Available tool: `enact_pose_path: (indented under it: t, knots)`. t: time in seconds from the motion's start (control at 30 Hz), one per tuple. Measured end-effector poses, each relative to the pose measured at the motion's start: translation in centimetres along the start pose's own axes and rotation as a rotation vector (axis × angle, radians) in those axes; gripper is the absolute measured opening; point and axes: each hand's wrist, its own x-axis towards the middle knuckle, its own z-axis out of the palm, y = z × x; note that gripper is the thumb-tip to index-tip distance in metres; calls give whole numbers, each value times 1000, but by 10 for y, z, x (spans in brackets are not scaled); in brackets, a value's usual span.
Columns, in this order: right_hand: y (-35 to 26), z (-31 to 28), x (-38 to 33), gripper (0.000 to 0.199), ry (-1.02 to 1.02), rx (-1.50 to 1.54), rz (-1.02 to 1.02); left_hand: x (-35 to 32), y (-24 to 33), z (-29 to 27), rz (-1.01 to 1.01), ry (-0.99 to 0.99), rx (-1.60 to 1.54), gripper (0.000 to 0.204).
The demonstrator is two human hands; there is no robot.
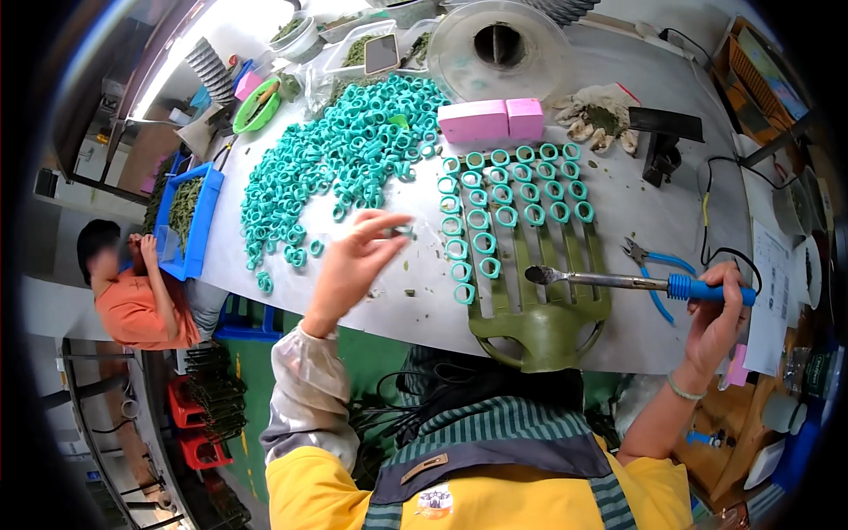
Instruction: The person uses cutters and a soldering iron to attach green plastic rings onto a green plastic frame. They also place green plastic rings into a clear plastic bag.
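My right hand (714,327) is closed around the blue handle of a soldering iron (609,279), whose broad, darkened tip points left over a green plastic rack with long prongs (539,327). Teal wax-like rings (478,218) stand in rows along the prongs, more of them on the left side. My left hand (353,261) hovers left of the rack, thumb and fingers drawn together in a pinch. A small dark-teal piece shows at its fingertips, too small to name. Beyond it spreads a large heap of loose teal rings (353,141).
Pink blocks (473,122) stand behind the rack. Blue-handled pliers (658,265), a black stand (662,141) and soiled gloves (601,119) lie to the right. A plastic hood (450,62) and a phone (382,54) are at the back. A seated person in orange (146,305) works at left.
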Motion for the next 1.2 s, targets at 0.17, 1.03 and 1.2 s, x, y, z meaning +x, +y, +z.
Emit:
enact_pose_path:
  t: [0.17,1.03,1.2]
  knots:
    - [9,2,2,22,24,45,9,16,42,71,115,-217,-74,27]
    - [19,2,1,24,74,11,1,68,-99,-29,29,479,644,26]
    - [13,4,1,25,64,-14,-9,67,-93,-21,105,297,632,20]
